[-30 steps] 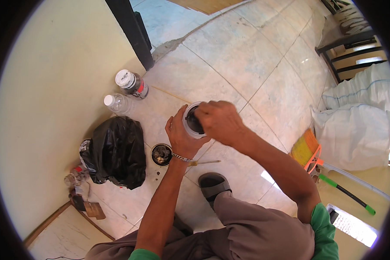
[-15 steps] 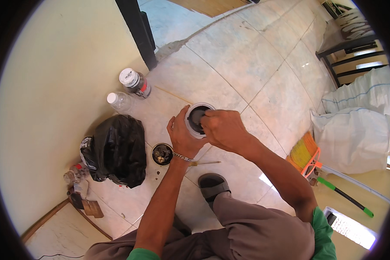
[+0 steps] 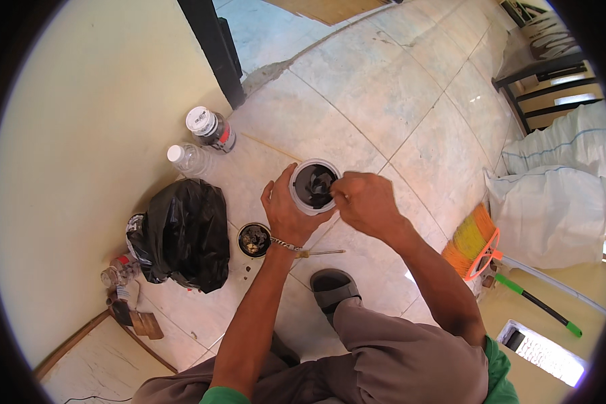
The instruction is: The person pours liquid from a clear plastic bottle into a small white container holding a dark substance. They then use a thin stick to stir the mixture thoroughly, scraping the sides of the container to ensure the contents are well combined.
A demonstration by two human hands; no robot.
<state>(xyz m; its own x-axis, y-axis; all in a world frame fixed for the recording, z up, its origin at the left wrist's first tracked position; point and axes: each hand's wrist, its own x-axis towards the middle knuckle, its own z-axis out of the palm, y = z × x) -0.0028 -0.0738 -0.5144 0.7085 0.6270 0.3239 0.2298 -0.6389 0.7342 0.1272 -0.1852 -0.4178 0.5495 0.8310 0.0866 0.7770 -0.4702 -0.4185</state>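
My left hand (image 3: 293, 215) is wrapped around a white-rimmed plastic tub (image 3: 316, 161) holding thick, glossy black stuff. At the tub's right rim, my right hand (image 3: 369, 202) is closed in a pinch, fingertips over the contents. What it pinches is hidden by the fingers. Beside my left wrist, an open round can (image 3: 240, 232) contains dark, lumpy residue. A screwdriver (image 3: 326, 252) lies on the floor just right of that wrist, its yellowish handle partly covered.
Left, by the wall, are a black plastic bag (image 3: 187, 232), a clear bottle (image 3: 192, 160) and a dark jar with white lid (image 3: 212, 129). A thin stick (image 3: 269, 146) lies beyond the tub. To the right are an orange-yellow broom (image 3: 468, 242) and white sacks (image 3: 549, 215).
My right hand has moved right, from over the tub's middle to its right rim, uncovering more of the black contents. The left hand keeps its hold on the tub.
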